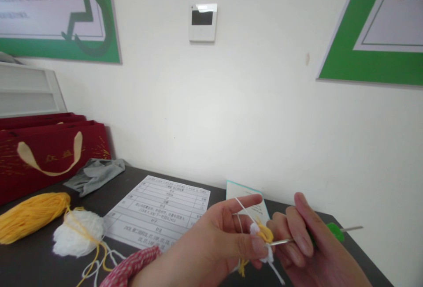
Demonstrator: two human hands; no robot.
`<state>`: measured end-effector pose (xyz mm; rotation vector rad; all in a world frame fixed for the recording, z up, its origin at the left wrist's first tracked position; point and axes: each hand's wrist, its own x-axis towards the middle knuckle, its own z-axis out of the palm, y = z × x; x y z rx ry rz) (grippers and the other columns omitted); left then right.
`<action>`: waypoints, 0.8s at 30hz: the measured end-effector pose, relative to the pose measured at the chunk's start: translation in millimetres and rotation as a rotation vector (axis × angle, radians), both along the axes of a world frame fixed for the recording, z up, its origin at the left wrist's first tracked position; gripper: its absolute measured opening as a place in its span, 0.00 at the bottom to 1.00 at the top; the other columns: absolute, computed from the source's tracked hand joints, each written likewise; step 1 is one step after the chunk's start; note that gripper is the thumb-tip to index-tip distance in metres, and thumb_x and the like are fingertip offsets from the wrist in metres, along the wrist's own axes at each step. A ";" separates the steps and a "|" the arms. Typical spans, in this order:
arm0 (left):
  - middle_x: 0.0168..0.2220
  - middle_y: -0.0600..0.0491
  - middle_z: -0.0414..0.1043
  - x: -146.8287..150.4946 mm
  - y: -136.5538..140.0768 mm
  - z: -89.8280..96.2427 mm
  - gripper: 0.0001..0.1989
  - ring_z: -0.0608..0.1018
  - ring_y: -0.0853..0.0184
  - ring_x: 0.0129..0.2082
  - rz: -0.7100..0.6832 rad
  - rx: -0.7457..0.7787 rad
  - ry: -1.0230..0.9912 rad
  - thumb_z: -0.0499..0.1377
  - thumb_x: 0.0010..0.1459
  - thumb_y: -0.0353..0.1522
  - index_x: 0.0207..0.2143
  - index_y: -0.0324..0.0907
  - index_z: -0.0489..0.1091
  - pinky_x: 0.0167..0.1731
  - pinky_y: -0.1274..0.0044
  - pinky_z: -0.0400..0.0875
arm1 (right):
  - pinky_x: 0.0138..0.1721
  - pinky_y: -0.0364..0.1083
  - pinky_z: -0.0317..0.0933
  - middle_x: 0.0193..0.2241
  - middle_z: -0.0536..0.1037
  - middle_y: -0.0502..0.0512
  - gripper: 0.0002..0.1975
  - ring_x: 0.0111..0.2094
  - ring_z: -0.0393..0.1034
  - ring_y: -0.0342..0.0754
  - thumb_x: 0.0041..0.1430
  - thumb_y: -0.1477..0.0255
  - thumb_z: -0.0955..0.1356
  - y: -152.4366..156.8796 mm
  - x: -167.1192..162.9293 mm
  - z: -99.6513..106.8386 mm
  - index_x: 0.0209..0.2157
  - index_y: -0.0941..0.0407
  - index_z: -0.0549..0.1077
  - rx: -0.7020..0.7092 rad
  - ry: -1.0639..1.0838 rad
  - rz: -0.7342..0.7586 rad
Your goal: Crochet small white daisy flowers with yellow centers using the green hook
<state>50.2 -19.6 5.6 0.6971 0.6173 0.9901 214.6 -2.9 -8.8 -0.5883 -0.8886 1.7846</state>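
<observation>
- Far left on my feed: a yellow yarn skein (pixel 35 216) lying on the dark table (pixel 26 265), in front of some dark red bags (pixel 59 150).
- Next over, I've got a crumpled grey cloth (pixel 95 176) by the bags, and a white yarn ball (pixel 79 232) nearer the camera with loose yellow and white strands trailing off it.
- Then a printed sheet (pixel 155 212) flat on the table, partly covered by the left forearm.
- Left hand (pixel 218 236): thumb and fingers are pinching a small yarn piece (pixel 264 233), white with a yellow bit, index finger stretched out to the right. A white strand runs from that finger down to the piece. There's a teal-edged card (pixel 244 188) behind.
- Here's what I reckon matters most: the crochet hook (pixel 281 242) comes at the piece from the right, long axis nearly level, right end a touch higher. Its metal end meets the piece right by the left thumb tip. Can't tell if it's through a loop; the thumb and yarn hide it.
- Right hand (pixel 322 249): fingers curled round the hook, thumb sticking up. The green handle (pixel 336 232) pokes out on the far side. Piece sits just left of these fingertips, but the left hand is nearer, actually holding it.
</observation>
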 end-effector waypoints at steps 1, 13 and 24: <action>0.28 0.56 0.74 0.0 0.1 0.3 0.39 0.74 0.70 0.29 0.008 -0.005 0.005 0.78 0.33 0.30 0.51 0.41 0.73 0.40 0.73 0.65 | 0.28 0.46 0.60 0.14 0.65 0.47 0.26 0.20 0.56 0.42 0.57 0.51 0.72 0.0 -0.2 -0.5 0.14 0.54 0.72 -0.003 0.010 0.009; 0.33 0.56 0.75 2.7 -2.2 -9.8 0.40 0.75 0.72 0.34 0.116 0.105 -0.024 0.76 0.42 0.28 0.59 0.44 0.69 0.41 0.76 0.65 | 0.24 0.45 0.56 0.15 0.62 0.46 0.26 0.19 0.55 0.42 0.47 0.48 0.75 1.7 -10.2 -9.8 0.15 0.54 0.70 -0.043 0.029 -0.027; 0.35 0.56 0.73 2.1 -1.9 -15.0 0.43 0.75 0.71 0.36 0.103 0.155 -0.027 0.75 0.43 0.29 0.62 0.41 0.64 0.44 0.73 0.64 | 0.25 0.43 0.60 0.15 0.65 0.46 0.25 0.20 0.58 0.42 0.46 0.49 0.76 4.6 -3.9 -15.3 0.15 0.53 0.71 -0.063 0.081 0.003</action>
